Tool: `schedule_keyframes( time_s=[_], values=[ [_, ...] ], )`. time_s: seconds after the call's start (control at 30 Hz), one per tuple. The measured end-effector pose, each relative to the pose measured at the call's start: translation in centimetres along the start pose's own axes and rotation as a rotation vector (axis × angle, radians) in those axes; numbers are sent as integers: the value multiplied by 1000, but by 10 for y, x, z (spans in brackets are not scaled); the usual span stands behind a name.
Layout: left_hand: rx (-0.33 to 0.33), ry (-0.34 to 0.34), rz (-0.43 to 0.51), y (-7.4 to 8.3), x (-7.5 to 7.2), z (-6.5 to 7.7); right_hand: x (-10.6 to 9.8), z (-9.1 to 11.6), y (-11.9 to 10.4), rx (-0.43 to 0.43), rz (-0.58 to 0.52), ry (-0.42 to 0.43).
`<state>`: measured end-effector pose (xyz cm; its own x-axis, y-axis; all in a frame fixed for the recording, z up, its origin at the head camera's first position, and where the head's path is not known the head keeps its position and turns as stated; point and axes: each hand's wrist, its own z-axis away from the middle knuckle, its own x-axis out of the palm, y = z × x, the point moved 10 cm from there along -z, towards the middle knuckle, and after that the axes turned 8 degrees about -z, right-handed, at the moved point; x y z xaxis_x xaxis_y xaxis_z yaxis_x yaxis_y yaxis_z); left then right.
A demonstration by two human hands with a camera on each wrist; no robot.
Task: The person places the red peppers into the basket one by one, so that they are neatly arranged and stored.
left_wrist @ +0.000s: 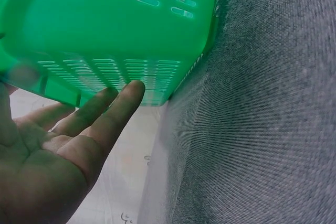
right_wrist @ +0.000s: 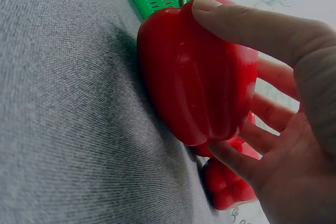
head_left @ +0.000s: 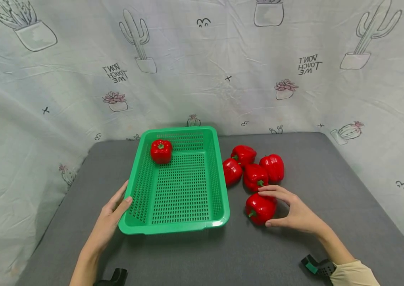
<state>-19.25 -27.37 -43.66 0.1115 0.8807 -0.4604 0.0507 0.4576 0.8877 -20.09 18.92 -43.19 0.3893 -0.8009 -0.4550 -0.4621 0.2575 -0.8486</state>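
A green plastic basket (head_left: 182,228) with slotted walls holds one red bell pepper (head_left: 161,151) in its far left corner. At the basket's left side, my left hand (head_left: 110,210) holds the rim, thumb over its edge. The left wrist view shows its fingers (left_wrist: 113,111) extended along the outer wall below the rim. My right hand (head_left: 289,210) grips the nearest red bell pepper (head_left: 260,207), which lies on its side. In the right wrist view, the thumb lies across this pepper (right_wrist: 194,77) near its green stem, with the other fingers around the far side.
Behind the gripped pepper, several more red bell peppers (head_left: 255,176) lie clustered along the basket's right side. Everything rests on a grey cloth-covered table (head_left: 330,174). A white curtain (head_left: 202,79) printed with cacti hangs behind it.
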Motion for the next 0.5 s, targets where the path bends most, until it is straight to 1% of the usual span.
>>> schedule_keyframes(
  time_s=[0.17, 0.27, 0.5],
  values=[
    [2, -9, 7, 1, 1, 1, 3, 1, 3, 24, -8, -1],
    [6, -14, 8, 2, 3, 1, 3, 3, 5, 23, -3, 4],
    [-2, 5, -17, 3, 0, 1, 3, 0, 6, 27, 22, 8]
  ],
)
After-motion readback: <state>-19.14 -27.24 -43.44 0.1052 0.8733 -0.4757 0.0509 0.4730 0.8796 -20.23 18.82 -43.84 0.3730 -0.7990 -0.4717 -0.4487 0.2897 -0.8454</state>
